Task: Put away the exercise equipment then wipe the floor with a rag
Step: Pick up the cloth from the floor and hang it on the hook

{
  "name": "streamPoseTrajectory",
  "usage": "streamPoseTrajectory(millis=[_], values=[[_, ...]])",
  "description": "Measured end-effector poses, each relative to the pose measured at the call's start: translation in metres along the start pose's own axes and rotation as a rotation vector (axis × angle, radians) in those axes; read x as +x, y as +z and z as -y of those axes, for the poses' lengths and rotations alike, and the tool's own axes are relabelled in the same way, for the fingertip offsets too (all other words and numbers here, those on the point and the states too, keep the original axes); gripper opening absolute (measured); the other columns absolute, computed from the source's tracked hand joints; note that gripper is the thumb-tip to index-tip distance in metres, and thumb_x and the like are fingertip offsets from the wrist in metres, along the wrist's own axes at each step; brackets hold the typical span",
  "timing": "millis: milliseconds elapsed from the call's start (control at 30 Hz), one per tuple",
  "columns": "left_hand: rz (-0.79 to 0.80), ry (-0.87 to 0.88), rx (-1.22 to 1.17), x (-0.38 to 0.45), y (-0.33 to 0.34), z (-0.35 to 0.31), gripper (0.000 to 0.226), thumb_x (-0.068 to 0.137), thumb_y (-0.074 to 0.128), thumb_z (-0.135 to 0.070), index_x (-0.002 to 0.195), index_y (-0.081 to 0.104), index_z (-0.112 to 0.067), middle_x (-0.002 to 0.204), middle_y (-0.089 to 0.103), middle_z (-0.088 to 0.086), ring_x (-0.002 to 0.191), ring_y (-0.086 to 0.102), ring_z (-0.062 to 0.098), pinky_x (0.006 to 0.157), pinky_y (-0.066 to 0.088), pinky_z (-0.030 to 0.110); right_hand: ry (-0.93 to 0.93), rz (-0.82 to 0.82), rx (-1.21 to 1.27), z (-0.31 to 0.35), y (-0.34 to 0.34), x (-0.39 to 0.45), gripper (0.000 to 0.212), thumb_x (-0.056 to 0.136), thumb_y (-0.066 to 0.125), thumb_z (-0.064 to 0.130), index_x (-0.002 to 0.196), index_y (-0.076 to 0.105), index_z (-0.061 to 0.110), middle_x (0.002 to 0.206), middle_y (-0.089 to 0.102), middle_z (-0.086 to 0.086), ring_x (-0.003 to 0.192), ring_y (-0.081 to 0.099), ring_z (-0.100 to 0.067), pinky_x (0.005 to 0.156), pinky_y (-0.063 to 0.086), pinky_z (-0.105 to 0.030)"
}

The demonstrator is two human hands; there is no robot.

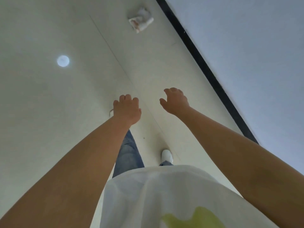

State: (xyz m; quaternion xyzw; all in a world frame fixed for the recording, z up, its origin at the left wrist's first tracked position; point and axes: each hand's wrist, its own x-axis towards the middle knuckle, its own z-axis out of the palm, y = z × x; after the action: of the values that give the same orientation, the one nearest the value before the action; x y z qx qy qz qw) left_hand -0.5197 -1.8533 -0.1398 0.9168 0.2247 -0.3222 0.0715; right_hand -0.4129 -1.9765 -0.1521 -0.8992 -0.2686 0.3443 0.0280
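Observation:
A crumpled white rag [141, 19] lies on the pale tiled floor [65, 104] far ahead, close to the dark skirting strip. Both of my arms reach forward over the floor. My left hand [127, 109] hangs palm down with its fingers curled loosely and holds nothing. My right hand [175, 100] is a little further forward, fingers apart and bent, also holding nothing. Both hands are well short of the rag. No exercise equipment is in view.
A black skirting strip [202, 63] runs diagonally along a grey-blue wall [255, 46] on the right. A round light reflection [63, 61] shines on the floor at left. My jeans leg [129, 153] and white shoe [167, 155] are below my hands.

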Motion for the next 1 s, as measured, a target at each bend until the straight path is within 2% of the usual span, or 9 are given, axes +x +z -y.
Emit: streamPoseTrajectory(millis=[267,400,600,800,1000], values=[[0.037,0.097,0.091,0.147,-0.097,0.146,0.039,0.097,0.038,-0.029,0.129,0.045,-0.008,0.133,0.045,0.015,0.124,0.041,0.030,0.095,0.040,0.036,0.236,0.037,0.125,0.112,-0.059,0.148,0.045,0.096,0.041,0.030,0.136,0.042,0.009,0.141,0.042,-0.011,0.133,0.034,-0.027,0.106,0.033,-0.039],[0.056,0.115,0.111,0.208,-0.139,0.193,0.039,0.097,0.039,-0.029,0.129,0.045,-0.008,0.133,0.046,0.015,0.124,0.041,0.031,0.096,0.040,0.038,0.285,0.067,0.185,0.153,-0.077,0.206,0.044,0.096,0.041,0.029,0.135,0.042,0.010,0.139,0.043,-0.010,0.133,0.034,-0.027,0.105,0.033,-0.037],[0.080,0.238,0.237,0.322,-0.193,0.217,0.037,0.096,0.040,-0.027,0.125,0.047,-0.006,0.128,0.048,0.015,0.120,0.044,0.030,0.093,0.041,0.038,0.396,0.076,0.305,0.184,-0.100,0.311,0.043,0.096,0.040,0.029,0.135,0.043,0.010,0.140,0.043,-0.010,0.133,0.034,-0.026,0.106,0.033,-0.037],[0.138,0.329,0.318,0.435,-0.233,0.229,0.037,0.098,0.038,-0.028,0.128,0.046,-0.007,0.132,0.046,0.014,0.123,0.043,0.030,0.096,0.040,0.037,0.485,0.074,0.395,0.199,-0.142,0.406,0.044,0.096,0.040,0.028,0.135,0.042,0.009,0.141,0.042,-0.010,0.134,0.032,-0.027,0.107,0.031,-0.038],[0.193,0.434,0.400,0.534,-0.256,0.228,0.036,0.098,0.036,-0.027,0.127,0.045,-0.007,0.131,0.046,0.013,0.122,0.043,0.029,0.094,0.041,0.037,0.550,0.081,0.463,0.205,-0.160,0.488,0.042,0.096,0.039,0.027,0.134,0.043,0.009,0.139,0.044,-0.009,0.133,0.033,-0.025,0.107,0.032,-0.037]])
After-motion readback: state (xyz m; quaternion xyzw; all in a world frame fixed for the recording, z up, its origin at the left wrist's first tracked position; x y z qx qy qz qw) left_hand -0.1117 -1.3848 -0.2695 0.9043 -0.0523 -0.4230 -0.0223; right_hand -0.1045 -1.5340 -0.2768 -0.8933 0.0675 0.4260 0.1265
